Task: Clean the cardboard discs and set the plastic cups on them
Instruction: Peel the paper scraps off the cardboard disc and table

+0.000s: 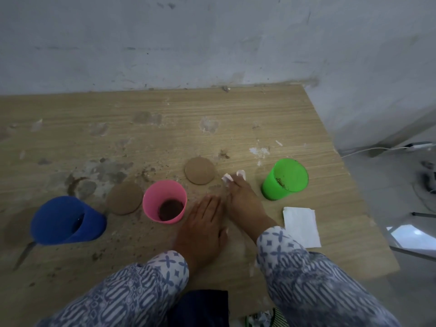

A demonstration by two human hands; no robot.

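Three plastic cups stand on a dirty wooden table (165, 114): a blue cup (66, 220) at the left, a pink cup (164, 201) with brown dirt inside in the middle, a green cup (285, 179) at the right. One cardboard disc (200, 170) lies behind the pink cup, another disc (124, 197) lies between the blue and pink cups. My right hand (243, 201) presses a white tissue (232, 178) on the table, right of the far disc. My left hand (203, 228) lies flat on the table, fingers together, holding nothing.
A folded white tissue (300, 226) lies right of my right arm. Brown crumbs and stains cover the tabletop around the cups. The table's right edge (349, 175) is close to the green cup; a wall stands behind. Cables lie on the floor at the right.
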